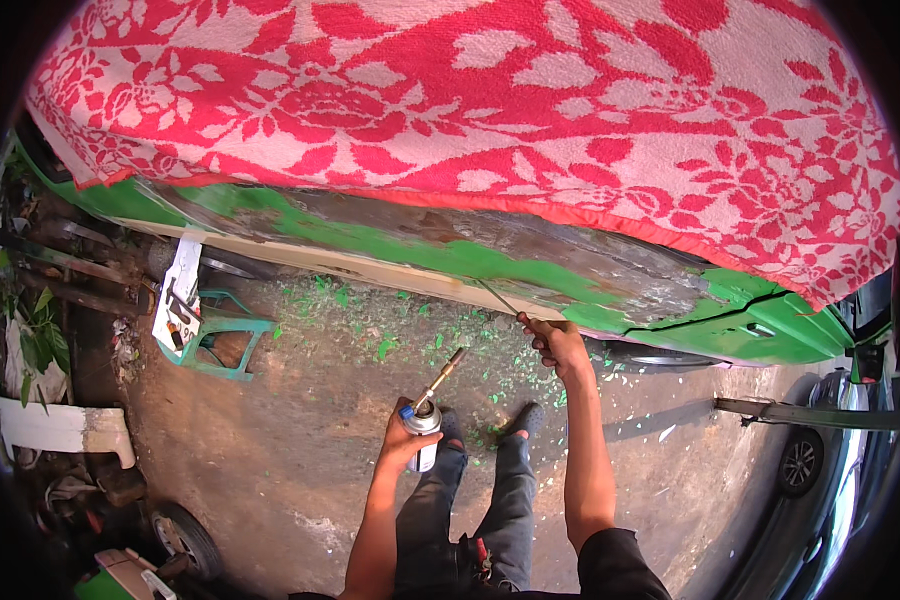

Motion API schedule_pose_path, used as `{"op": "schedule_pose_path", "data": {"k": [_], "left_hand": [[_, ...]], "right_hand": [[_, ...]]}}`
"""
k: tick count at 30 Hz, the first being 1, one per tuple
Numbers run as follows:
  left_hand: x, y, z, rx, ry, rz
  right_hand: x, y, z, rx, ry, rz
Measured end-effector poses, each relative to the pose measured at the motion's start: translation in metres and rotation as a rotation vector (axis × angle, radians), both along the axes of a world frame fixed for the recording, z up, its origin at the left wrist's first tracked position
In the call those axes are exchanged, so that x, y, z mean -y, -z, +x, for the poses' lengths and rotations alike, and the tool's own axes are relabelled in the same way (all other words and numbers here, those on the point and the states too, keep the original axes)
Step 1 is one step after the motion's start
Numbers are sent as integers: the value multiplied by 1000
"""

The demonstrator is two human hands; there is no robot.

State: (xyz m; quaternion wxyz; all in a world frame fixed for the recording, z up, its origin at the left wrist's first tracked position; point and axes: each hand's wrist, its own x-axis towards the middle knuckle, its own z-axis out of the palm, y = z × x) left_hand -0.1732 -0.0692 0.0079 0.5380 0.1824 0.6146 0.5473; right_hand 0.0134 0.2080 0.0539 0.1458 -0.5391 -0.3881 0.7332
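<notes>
My left hand (400,442) is wrapped round a gas torch (424,420), a white and silver canister with a blue knob and a brass nozzle (448,372). The nozzle points up and right toward the car; I see no flame at its tip. My right hand (562,346) grips a thin metal scraping tool (496,297), its handle hidden in the fingers. The tool's tip reaches the lower side of a green car body (450,258), at the edge between green paint and a beige strip (370,268). Above that, the paint is stripped to grey-brown patches (610,262).
A red and pink floral blanket (420,100) covers the car's upper part. Green paint flakes (385,348) litter the concrete floor. At left stands a green plastic chair (232,348) beside a white board with tools (178,305). A dark car (830,480) is parked at right.
</notes>
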Motion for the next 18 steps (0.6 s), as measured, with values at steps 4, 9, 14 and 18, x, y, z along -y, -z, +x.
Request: {"op": "schedule_pose_path", "data": {"k": [4,9,14,18], "left_hand": [[3,4,1,34,-38,23],[-1,13,3,-17,15,0],[-5,-1,-1,-56,-9,-3],[-13,-5,-6,38,0,-31]], "right_hand": [[11,-7,24,-5,130,-60],[4,23,11,13,66,-42],[19,1,8,101,117,1],[15,25,-3,139,126,42]]}}
